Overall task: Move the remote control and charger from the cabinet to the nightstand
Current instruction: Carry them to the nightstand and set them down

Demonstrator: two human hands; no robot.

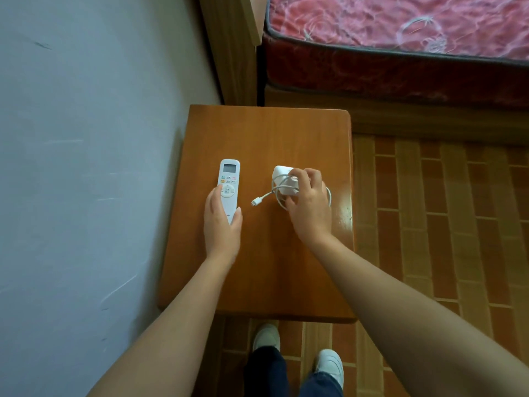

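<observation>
A white remote control point(229, 179) with a small screen and coloured buttons lies flat on the wooden nightstand point(266, 133), screen end away from me. My left hand point(221, 224) wraps its near end, thumb on one side and fingers on the other. To the right sits a white charger point(282, 176) with its cable coiled around it, and the plug end point(255, 202) sticks out to the left. My right hand point(307, 202) covers the charger from above, fingers curled around it.
A pale wall point(86, 167) runs along the nightstand's left side. A bed with a red patterned mattress point(400, 30) and wooden frame stands beyond it. Brick-patterned floor point(443, 210) lies to the right. My white shoes point(329, 365) stand at the nightstand's front edge.
</observation>
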